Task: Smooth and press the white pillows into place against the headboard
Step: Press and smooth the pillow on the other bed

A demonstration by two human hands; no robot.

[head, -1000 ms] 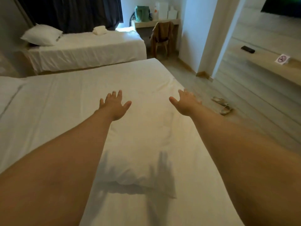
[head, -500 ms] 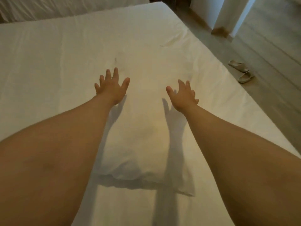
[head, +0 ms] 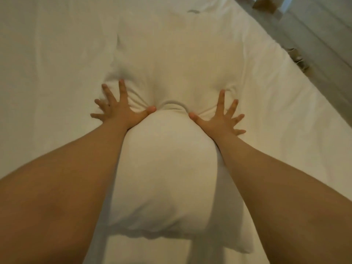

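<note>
A white pillow [head: 167, 168] lies lengthwise down the middle of the white bed [head: 47, 63]. My left hand [head: 118, 109] presses flat on the pillow's left side with fingers spread. My right hand [head: 222, 119] presses flat on its right side, fingers spread too. Between my thumbs the pillow pinches into a crease, and the near part bulges up. Neither hand holds anything. No headboard is in view.
The bed's right edge runs diagonally from top middle to right. Beyond it is wooden floor [head: 323, 44] with a pair of slippers [head: 299, 60] close to the bed. A wall corner base [head: 266, 4] shows at the top.
Both hands came down from hovering above the bed and now press into the pillow, denting its middle. The view has tilted down and closer, so the other bed and desk are out of sight.
</note>
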